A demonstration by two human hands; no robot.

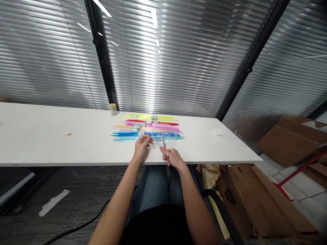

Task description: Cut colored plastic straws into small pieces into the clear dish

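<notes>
My left hand (pixel 143 146) pinches a thin blue stick (pixel 154 138) near the table's front edge. In my right hand (pixel 172 157) is a pair of scissors (pixel 164 142), its blades pointing up and away from me beside the blue stick. A round clear bowl (pixel 164 125) stands just beyond the scissors, with small pieces in it that I cannot make out. Behind my hands lie bundles of thin coloured sticks, among them blue sticks (pixel 122 134), red sticks (pixel 170 124) and yellow sticks (pixel 168 117), several with paper labels around them.
A small lidded jar (pixel 112 109) stands at the back of the white table (pixel 84 139). Crumpled clear wrapping (pixel 217 132) lies to the right. Cardboard boxes (pixel 255 197) and a paper bag (pixel 209 177) are on the floor at the right. Blinds (pixel 163 68) hang behind the table.
</notes>
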